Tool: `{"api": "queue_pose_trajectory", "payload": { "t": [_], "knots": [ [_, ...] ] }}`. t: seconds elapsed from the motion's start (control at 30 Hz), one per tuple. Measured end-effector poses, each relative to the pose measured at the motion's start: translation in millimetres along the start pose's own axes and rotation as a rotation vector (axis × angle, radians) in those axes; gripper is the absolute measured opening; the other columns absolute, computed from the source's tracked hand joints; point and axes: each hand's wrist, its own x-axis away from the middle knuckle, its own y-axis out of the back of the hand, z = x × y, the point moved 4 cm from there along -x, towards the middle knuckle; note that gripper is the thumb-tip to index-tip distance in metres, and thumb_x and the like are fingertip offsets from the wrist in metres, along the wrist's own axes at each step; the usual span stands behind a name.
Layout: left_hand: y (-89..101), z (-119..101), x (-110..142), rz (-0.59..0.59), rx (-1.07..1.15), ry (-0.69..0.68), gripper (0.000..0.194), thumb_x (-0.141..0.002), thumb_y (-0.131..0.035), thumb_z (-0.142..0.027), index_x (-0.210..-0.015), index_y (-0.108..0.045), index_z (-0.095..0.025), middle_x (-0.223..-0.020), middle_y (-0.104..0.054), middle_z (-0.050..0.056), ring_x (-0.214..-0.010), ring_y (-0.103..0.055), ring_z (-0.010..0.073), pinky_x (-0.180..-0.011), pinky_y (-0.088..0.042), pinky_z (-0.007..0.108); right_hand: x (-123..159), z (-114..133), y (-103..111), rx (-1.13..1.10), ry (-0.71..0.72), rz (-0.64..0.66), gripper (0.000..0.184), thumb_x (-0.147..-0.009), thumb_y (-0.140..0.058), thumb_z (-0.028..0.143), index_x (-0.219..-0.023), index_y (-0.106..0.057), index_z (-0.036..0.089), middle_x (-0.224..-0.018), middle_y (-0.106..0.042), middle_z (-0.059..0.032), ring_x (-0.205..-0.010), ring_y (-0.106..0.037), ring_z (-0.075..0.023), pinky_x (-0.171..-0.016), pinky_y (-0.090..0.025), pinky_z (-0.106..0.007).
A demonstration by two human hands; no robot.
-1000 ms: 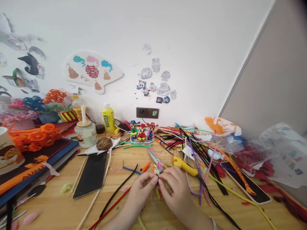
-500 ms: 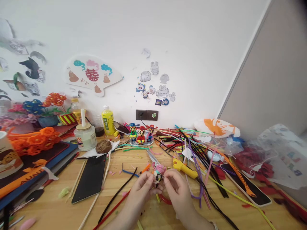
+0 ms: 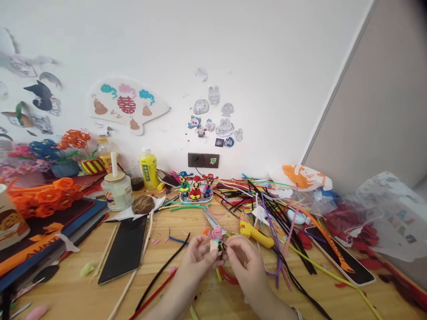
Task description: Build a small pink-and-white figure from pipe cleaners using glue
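Left hand [image 3: 196, 261] gripping small pink-topped figurine [image 3: 216, 242] — right hand [image 3: 245, 260] pinching its dark edge, yellow glue gun [image 3: 256, 234] near right hand, scissors [image 3: 212, 218] just behind figurine.

One small figure [image 3: 216, 241] in grip. Just beyond: one pair of scissors [image 3: 212, 218]. Farther: three figurines [image 3: 195, 190]. Right: one glue gun [image 3: 256, 234]. Two dark-screened devices [image 3: 123, 249], one either side.

Yel btl [image 3: 149, 170] & jar [image 3: 118, 196] stand nr wall [image 3: 267, 89].

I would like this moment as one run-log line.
left hand: holds small pink-topped figurine | right hand: fingers at its dark side | beyond hands: scissors, yellow glue gun
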Motion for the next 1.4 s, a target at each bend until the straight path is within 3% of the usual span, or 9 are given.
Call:
{"api": "queue_pose_trajectory", "payload": {
  "t": [0.17, 0.33, 0.47, 0.57, 1.1, 1.4],
  "knots": [
    [-0.1, -2.0, 1.5, 0.037, -0.038, -0.029, 0.063, -0.055, -0.078, -0.024, -0.104, -0.038, -0.023, -0.084, -0.062, 0.001, -0.074, -0.06, 0.0154, -0.064, -0.048, 0.028, -0.9, 7.2, 0.9, 0.072, 0.064, 0.01, 0.012, -0.075, -0.049, 0.009, -0.072, -0.056, 0.019, -0.081, -0.06, -0.0048, -0.079, -0.058, -0.0163, -0.071, -0.047, -0.027],
    [3.3, -4.2, 0.2, 0.051, -0.17, -0.098, 0.062, -0.054, -0.078, -0.025, -0.107, -0.045, -0.02, -0.093, -0.061, 0.005, -0.086, -0.057, 0.016, -0.068, -0.046, 0.022, 0.3, 10.3, -1.0, 0.043, 0.045, 0.015, 0.011, -0.075, -0.05, 0.012, -0.073, -0.058, 0.019, -0.083, -0.062, -0.0059, -0.081, -0.059, -0.0175, -0.071, -0.048, -0.028],
    [4.5, -1.7, 0.0, 0.054, -0.226, -0.119, 0.068, -0.056, -0.076, -0.027, -0.114, -0.039, -0.022, -0.088, -0.058, 0.004, -0.074, -0.056, 0.0156, -0.052, -0.044, 0.02, 1.0, 3.5, -3.5, 0.027, -0.013, 0.04, 0.011, -0.074, -0.051, 0.012, -0.071, -0.059, 0.018, -0.086, -0.063, -0.0071, -0.083, -0.059, -0.0184, -0.071, -0.049, -0.029],
    [4.1, -2.5, 1.4, 0.042, -0.237, -0.154, 0.072, -0.059, -0.075, -0.025, -0.119, -0.035, -0.023, -0.087, -0.056, 0.003, -0.075, -0.056, 0.0152, -0.058, -0.046, 0.022, 1.4, -1.5, -3.9, 0.02, -0.033, 0.046, 0.01, -0.075, -0.052, 0.013, -0.072, -0.059, 0.018, -0.088, -0.062, -0.0073, -0.085, -0.059, -0.0187, -0.073, -0.049, -0.029],
    [-1.8, -4.4, 7.1, -0.053, -0.368, -0.139, 0.06, -0.059, -0.071, -0.027, -0.111, -0.041, -0.021, -0.098, -0.057, 0.007, -0.08, -0.06, 0.0195, -0.064, -0.048, 0.028, -0.5, 4.3, -6.3, 0.079, -0.096, 0.042, 0.012, -0.069, -0.053, 0.009, -0.066, -0.06, 0.018, -0.086, -0.063, -0.0068, -0.084, -0.058, -0.0188, -0.074, -0.047, -0.028],
    [-0.3, -2.4, 6.2, -0.04, -0.378, -0.149, 0.059, -0.062, -0.069, -0.026, -0.112, -0.039, -0.02, -0.099, -0.056, 0.008, -0.079, -0.06, 0.019, -0.065, -0.048, 0.029, -0.7, 6.5, -7.2, 0.083, -0.104, 0.06, 0.01, -0.071, -0.053, 0.013, -0.065, -0.059, 0.018, -0.086, -0.062, -0.0064, -0.085, -0.057, -0.0189, -0.074, -0.046, -0.028]
  ]
}}
